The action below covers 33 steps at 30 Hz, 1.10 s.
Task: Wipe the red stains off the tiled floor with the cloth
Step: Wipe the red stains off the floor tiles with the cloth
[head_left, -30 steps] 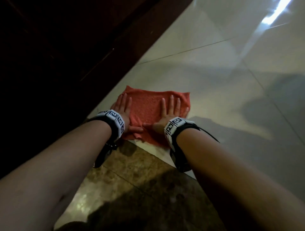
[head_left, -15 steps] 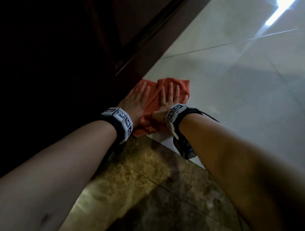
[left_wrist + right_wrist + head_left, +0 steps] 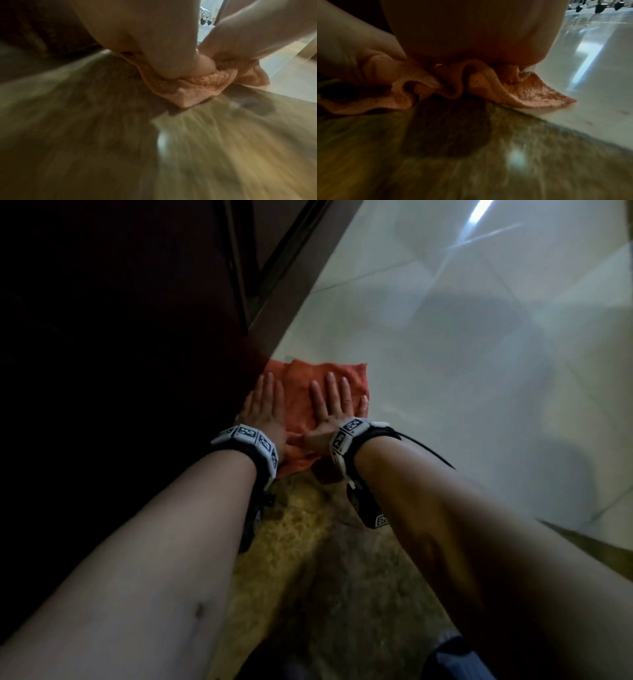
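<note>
Both grips lie flat with fingers straight, left hand (image 3: 265,409) and right hand (image 3: 330,409) side by side, pressing the orange-red cloth (image 3: 301,386) onto the pale tiled floor (image 3: 445,371) mid-frame, beside dark wooden furniture (image 3: 137,320).

From head height we look down; both wrist views skim the floor, sharing the bunched cloth (image 3: 301,392).

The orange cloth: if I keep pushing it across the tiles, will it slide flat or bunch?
Likely bunches: the cloth is soft, already rippled at its near edge under both flat palms, left hand, right hand. On the glossy pale tile it probably slides easily.
</note>
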Tool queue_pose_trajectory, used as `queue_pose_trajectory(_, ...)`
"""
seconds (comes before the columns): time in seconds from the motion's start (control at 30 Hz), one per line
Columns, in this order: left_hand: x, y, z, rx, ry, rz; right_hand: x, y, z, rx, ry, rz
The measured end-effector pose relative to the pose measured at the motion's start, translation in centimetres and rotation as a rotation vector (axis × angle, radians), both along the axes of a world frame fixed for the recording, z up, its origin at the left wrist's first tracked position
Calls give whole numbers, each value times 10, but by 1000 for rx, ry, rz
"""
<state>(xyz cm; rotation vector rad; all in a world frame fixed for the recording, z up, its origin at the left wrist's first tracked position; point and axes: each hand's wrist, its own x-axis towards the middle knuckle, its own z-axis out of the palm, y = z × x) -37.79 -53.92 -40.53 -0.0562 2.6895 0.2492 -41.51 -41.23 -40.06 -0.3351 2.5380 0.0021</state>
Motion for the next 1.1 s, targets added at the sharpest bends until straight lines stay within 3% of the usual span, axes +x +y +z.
queue_pose_trajectory(0.2, 28, 0, -9, 37, 76, -21, 40, 12, 6, -1, -26, -92)
queue_pose_trajectory(0.5, 22, 37, -3, -141, 23, -21, 42, 46, 1, -105, 10, -109)
queue_pose_trajectory(0.73, 30, 128, -7, -168, -23, -131, 67, 143, -5, -142, 50, -214)
queue_pose_trajectory(1.1, 37, 340, -10, -89, 21, -507, 122, 355, -2, -15, 5, -515)
